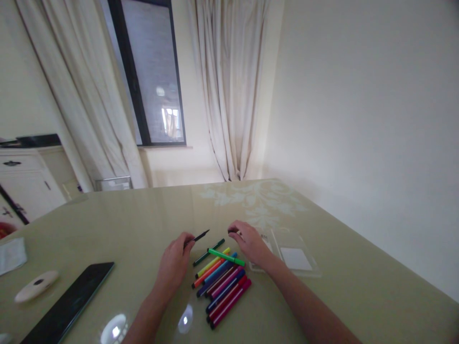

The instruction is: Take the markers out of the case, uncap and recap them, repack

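My left hand (179,248) is closed around a black marker (201,235), whose bare tip points right and slightly up. Across from it, my right hand (244,236) pinches a small dark piece that looks like the marker's cap (230,231); the fingers hide most of it. The two pieces are apart. Between and below the hands, several capped markers lie side by side on the table, among them a crimson one (231,304) and an orange one (208,274). A bright green marker (226,257) lies crosswise over the upper ones, near a dark green marker (209,252).
An open clear plastic case (313,267) with a white insert lies under and beyond my right forearm. At left are a black tablet (71,301), a white oval object (36,286) and a pale packet (12,255). The table (143,215) meets a wall on the right.
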`<act>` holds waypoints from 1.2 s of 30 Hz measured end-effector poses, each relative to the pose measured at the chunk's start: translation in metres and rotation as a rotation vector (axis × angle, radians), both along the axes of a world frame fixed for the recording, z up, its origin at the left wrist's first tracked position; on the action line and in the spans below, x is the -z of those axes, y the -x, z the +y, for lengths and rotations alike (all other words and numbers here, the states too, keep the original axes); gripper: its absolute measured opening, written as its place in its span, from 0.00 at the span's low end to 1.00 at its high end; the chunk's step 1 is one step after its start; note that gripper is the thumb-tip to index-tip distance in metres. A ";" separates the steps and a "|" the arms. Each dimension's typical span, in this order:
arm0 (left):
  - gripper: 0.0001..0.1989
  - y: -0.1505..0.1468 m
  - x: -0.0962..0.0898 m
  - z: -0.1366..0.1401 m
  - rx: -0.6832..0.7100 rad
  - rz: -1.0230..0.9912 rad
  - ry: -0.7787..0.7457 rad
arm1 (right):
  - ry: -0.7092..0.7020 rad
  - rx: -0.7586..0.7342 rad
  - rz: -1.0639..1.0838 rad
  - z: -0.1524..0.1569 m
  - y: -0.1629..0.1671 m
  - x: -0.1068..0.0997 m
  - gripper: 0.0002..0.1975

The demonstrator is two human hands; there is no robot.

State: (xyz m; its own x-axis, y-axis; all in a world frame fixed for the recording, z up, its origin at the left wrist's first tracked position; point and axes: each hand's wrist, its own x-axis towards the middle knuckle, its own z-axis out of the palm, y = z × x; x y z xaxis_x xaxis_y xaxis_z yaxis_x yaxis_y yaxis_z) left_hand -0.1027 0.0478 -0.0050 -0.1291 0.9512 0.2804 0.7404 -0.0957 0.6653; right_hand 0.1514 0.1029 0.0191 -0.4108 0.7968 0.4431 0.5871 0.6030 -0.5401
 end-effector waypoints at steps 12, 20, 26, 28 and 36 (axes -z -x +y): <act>0.12 -0.025 -0.013 -0.009 0.216 -0.204 -0.020 | 0.009 -0.143 0.321 -0.007 0.008 -0.006 0.04; 0.11 -0.025 -0.012 -0.007 0.205 -0.212 -0.046 | 0.034 -0.163 0.343 -0.007 0.008 -0.006 0.05; 0.11 -0.023 -0.011 -0.007 0.197 -0.209 -0.055 | 0.067 -0.186 0.369 -0.008 0.009 -0.007 0.05; 0.11 -0.022 -0.011 -0.007 0.192 -0.209 -0.058 | 0.080 -0.178 0.382 -0.009 0.008 -0.007 0.05; 0.10 -0.023 -0.010 -0.006 0.175 -0.216 -0.077 | 0.105 -0.007 0.397 -0.001 0.001 -0.011 0.06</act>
State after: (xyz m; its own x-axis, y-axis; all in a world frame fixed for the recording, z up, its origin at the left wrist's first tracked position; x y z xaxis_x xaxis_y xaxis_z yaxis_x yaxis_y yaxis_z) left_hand -0.0797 0.0420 0.0046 -0.0297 0.9412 0.3366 0.5501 -0.2658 0.7917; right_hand 0.1503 0.1023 0.0298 -0.2298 0.8441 0.4844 0.3173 0.5355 -0.7827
